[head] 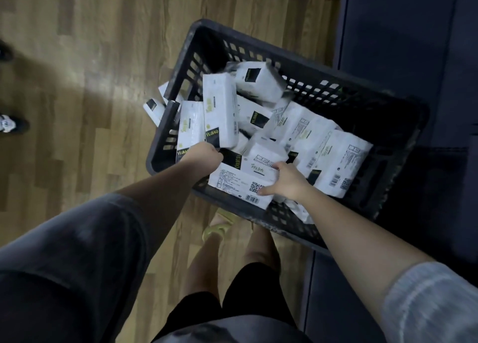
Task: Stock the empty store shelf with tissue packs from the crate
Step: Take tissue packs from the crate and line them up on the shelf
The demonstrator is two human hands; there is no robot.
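Tissue packs point(261, 125) lie jumbled in the dark crate point(284, 58) on the wooden floor point(77, 58), two standing on end at its left wall. The left hand point(205, 152) reaches among those upright packs; whether it grips one I cannot tell. The right hand point(283, 178) holds the near pack point(239, 181) by its end. Lifting may topple the uprights over the rim, where two packs point(157, 102) already lie outside.
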